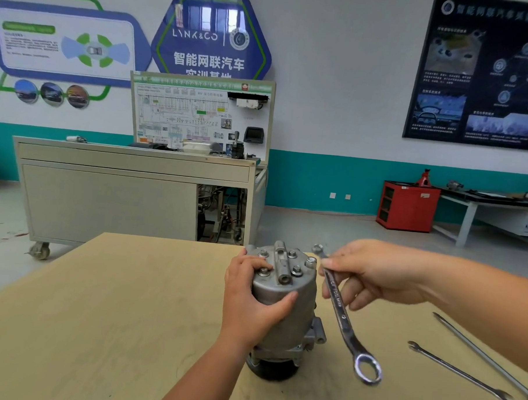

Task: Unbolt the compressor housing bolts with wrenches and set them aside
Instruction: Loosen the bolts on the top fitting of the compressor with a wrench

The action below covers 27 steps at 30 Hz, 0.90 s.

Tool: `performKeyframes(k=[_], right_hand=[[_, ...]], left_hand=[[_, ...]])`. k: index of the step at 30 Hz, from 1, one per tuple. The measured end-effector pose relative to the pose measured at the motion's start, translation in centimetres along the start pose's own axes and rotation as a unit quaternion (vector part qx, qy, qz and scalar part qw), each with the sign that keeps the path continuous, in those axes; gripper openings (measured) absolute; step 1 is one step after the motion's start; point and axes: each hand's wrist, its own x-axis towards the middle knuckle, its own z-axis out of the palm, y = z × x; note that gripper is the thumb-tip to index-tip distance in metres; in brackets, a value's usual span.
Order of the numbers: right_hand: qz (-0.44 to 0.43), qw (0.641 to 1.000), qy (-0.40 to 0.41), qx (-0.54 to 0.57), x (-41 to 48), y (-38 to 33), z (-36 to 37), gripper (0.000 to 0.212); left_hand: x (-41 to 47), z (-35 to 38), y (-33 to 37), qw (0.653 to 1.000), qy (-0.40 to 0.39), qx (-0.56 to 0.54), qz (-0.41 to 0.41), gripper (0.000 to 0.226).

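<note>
Steel: one compressor [301, 292], three wrenches [339, 309] [461, 373] [483, 355], two hands [246, 302] [374, 271].

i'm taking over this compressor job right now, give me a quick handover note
Left-hand grip: wrapped round the grey cast-metal compressor, which stands upright on the pale wooden table.
Right-hand grip: holds the chrome combination wrench mid-shank, ring end hanging down, not on any bolt.
Spare tools: a slim open-ended wrench and a longer chrome wrench lie on the table at right.
Done: nothing visible. The hex housing bolts on the top face all look seated, and none are set aside.
Left: fit the wrench, loosen each bolt, lay them on the table.
</note>
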Motion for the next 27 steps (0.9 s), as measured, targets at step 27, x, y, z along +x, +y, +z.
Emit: performKeyframes(k=[27], right_hand=[[0.027,0.896,0.025,-0.442,1.7,-1.7,-2.5,0.032]], left_hand=[[0.8,0.5,0.9,0.998,0.026,0.009,-0.054,0.037]])
